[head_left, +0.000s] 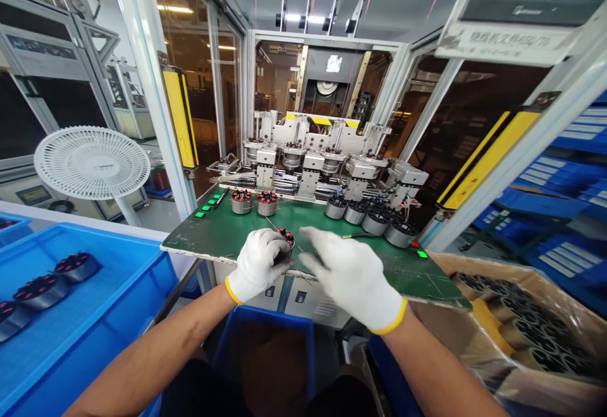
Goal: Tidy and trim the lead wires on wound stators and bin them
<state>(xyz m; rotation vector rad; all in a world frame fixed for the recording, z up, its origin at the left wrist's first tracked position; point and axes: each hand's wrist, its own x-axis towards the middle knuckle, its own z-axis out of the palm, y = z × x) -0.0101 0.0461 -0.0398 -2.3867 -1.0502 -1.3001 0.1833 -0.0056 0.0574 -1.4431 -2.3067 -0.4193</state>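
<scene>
The left hand's (257, 261) gloved fingers are clasping a wound coil (286, 235) at the desk's (208, 237) near edge; the right hand's (353, 275) blurred fingers are standing apart beside it, no grip showing. The coil could be slipping over the edge if the left grip is slackening, or a loose wire could be catching on the glove fabric. On the green surface, two more coils (241, 203) are standing behind, and four dark rings (377, 220) are sitting rightward, before a metal machine (313, 175). A white fan (92, 163) and blue bin (123, 316) are standing leftward.
</scene>
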